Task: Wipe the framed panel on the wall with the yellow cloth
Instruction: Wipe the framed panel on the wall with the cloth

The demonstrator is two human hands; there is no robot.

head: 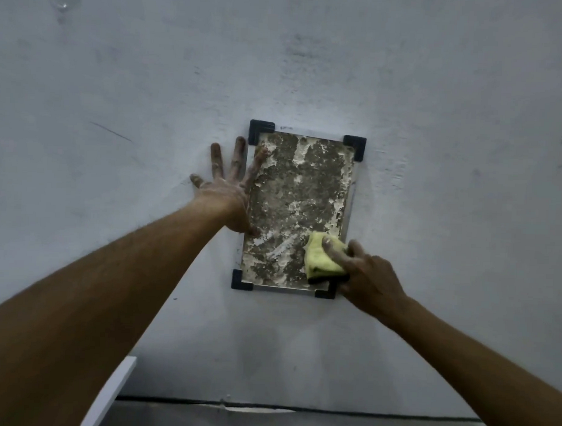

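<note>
A framed panel (pixel 301 194) hangs on the grey wall, with a thin metal edge and black corner brackets. Its surface is blotchy, dark with white smears. My left hand (pixel 228 192) lies flat with fingers spread, palm on the wall at the panel's left edge, forefinger and thumb on the panel. My right hand (pixel 366 276) grips a bunched yellow cloth (pixel 321 257) and presses it on the panel's lower right corner. The cloth covers part of that corner's bracket.
The grey wall (pixel 435 122) fills most of the view and is scuffed. A white board edge (pixel 114 395) sticks up at the lower left. A dark seam (pixel 298 408) runs where the wall meets the floor.
</note>
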